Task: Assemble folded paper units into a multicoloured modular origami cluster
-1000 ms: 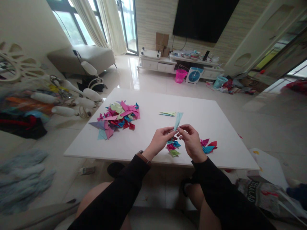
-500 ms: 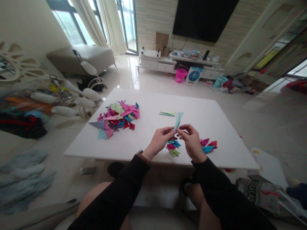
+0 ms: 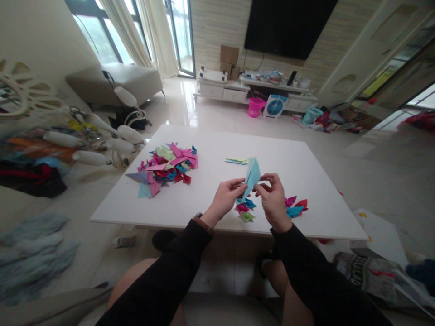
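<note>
A light-blue folded origami paper (image 3: 252,174) is held upright above the white table (image 3: 210,203). My left hand (image 3: 231,192) pinches its lower left edge between thumb and fingers. On the right edge, my right hand (image 3: 271,192) grips the same paper with thumb and fingertips. Just below my hands lie several small folded paper pieces (image 3: 245,209) in blue, pink and green. Right of my right hand rests a small group of red, pink and blue folded papers (image 3: 295,207). Behind the held paper are thin green and blue folded strips (image 3: 235,161).
A big heap of colourful folded papers (image 3: 170,165) covers the table's left part. A lamp with several white shades (image 3: 124,133) stands close to the left edge. Beyond the table are a pink basket (image 3: 255,107) and a fan (image 3: 275,107). A printed bag (image 3: 370,276) sits at lower right.
The light-blue paper, a narrow strip before, now shows a wider, kite-like face. My right hand's fingers have shifted slightly to the right along with its edge. My left hand has barely moved.
</note>
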Available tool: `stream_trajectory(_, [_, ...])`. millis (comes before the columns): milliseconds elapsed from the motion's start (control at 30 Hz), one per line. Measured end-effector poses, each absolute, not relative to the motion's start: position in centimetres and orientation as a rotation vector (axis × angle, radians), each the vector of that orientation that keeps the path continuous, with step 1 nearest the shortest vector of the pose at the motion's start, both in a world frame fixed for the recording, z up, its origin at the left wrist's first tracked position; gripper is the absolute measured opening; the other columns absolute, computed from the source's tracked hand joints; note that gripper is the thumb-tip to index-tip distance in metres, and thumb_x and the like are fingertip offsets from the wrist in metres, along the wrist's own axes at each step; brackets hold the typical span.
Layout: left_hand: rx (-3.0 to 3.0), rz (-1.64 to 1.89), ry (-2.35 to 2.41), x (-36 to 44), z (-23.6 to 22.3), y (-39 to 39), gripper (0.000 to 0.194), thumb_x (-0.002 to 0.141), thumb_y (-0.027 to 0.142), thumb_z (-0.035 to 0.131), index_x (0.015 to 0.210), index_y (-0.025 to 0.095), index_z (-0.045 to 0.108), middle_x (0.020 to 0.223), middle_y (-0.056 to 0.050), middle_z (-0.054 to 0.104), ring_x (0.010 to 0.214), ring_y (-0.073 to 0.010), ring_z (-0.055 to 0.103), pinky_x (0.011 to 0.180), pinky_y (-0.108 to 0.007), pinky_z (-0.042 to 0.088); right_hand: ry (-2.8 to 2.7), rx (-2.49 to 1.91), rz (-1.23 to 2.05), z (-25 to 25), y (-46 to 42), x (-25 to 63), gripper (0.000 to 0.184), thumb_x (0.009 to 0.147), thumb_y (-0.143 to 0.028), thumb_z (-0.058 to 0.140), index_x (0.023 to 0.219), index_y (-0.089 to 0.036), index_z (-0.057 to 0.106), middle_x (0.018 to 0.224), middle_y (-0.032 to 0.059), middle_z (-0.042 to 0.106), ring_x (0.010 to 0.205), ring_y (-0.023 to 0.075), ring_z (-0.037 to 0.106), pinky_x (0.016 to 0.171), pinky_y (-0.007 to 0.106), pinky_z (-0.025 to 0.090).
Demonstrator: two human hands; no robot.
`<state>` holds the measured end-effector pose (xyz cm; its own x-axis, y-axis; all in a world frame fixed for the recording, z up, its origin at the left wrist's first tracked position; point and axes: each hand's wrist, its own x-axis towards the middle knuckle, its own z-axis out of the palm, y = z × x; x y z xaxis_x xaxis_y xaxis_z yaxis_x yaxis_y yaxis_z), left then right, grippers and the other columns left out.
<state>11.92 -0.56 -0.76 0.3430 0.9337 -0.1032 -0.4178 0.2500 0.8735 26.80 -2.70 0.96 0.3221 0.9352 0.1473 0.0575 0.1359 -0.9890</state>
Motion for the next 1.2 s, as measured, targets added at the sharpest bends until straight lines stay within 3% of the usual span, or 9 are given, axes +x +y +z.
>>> stream_trajectory(133, [0.864,1.050,0.742,11.98,-0.87,-0.48,0.057,0.072,0.039,0.088,0.115,0.007,0.073,0.089,-0.013,0.078,0.074,-0.0186,0.072,0.072,-0.031,0.056,-1.149,-1.321,0.798,1.28,-2.95,26.66,0.020,0.079,-0.033,0.074,0.091,-0.024,0.061,0.094,0.0012,0.066,0.071,0.0148,0.064,0.057,0.027,0.048])
stream_trajectory(367, [0.913,1.079,0.765,12.15,-1.17,-0.34,0.056,0.068,0.037,0.091,0.112,0.008,0.073,0.091,-0.012,0.078,0.076,-0.0191,0.073,0.074,-0.032,0.058,-1.179,-1.355,0.800,1.20,-3.00,26.74,0.032,0.077,-0.046,0.080,0.088,-0.022,0.063,0.092,0.0029,0.068,0.071,0.0158,0.062,0.057,0.028,0.050])
stream_trajectory(533, [0.951,1.092,0.768,12.25,-1.07,-0.38,0.056,0.070,0.039,0.089,0.113,0.008,0.073,0.091,-0.013,0.078,0.076,-0.0196,0.073,0.073,-0.031,0.057,-1.179,-1.352,0.816,1.05,-2.81,26.90,0.027,0.080,-0.044,0.077,0.089,-0.021,0.066,0.086,0.0030,0.069,0.068,0.0159,0.062,0.057,0.029,0.049])
stream_trajectory(767, [0.951,1.145,0.692,12.43,-0.55,-0.47,0.043,0.079,0.048,0.077,0.099,0.011,0.069,0.082,-0.009,0.077,0.069,-0.0189,0.072,0.068,-0.031,0.058,-1.085,-1.356,0.848,0.76,-2.55,27.04,0.018,0.079,-0.034,0.073,0.085,-0.020,0.065,0.070,-0.0004,0.066,0.065,0.0172,0.065,0.059,0.030,0.052])
stream_trajectory(967, [0.907,1.151,0.717,12.37,-0.44,-0.64,0.042,0.078,0.044,0.079,0.099,0.015,0.058,0.076,-0.004,0.074,0.066,-0.0167,0.070,0.066,-0.029,0.057,-1.008,-1.311,0.886,0.50,-2.38,27.00,0.018,0.076,-0.031,0.072,0.084,-0.020,0.061,0.080,-0.0023,0.065,0.065,0.0142,0.065,0.058,0.028,0.052])
stream_trajectory(1100, [0.963,1.100,0.709,12.28,-0.31,-0.79,0.037,0.080,0.046,0.075,0.094,0.014,0.063,0.087,-0.006,0.072,0.073,-0.0159,0.070,0.066,-0.027,0.056,-1.008,-1.276,0.888,0.51,-2.41,26.98,0.024,0.075,-0.030,0.076,0.087,-0.021,0.057,0.083,-0.0035,0.063,0.064,0.0127,0.064,0.058,0.027,0.052])
stream_trajectory(1200, [1.055,1.099,0.761,12.27,-0.56,-0.77,0.034,0.074,0.038,0.082,0.090,0.012,0.066,0.087,-0.005,0.070,0.074,-0.0141,0.069,0.068,-0.025,0.055,-1.013,-1.239,0.894,0.45,-2.37,26.96,0.029,0.073,-0.029,0.079,0.087,-0.022,0.054,0.081,-0.0048,0.062,0.065,0.0128,0.065,0.057,0.025,0.051])
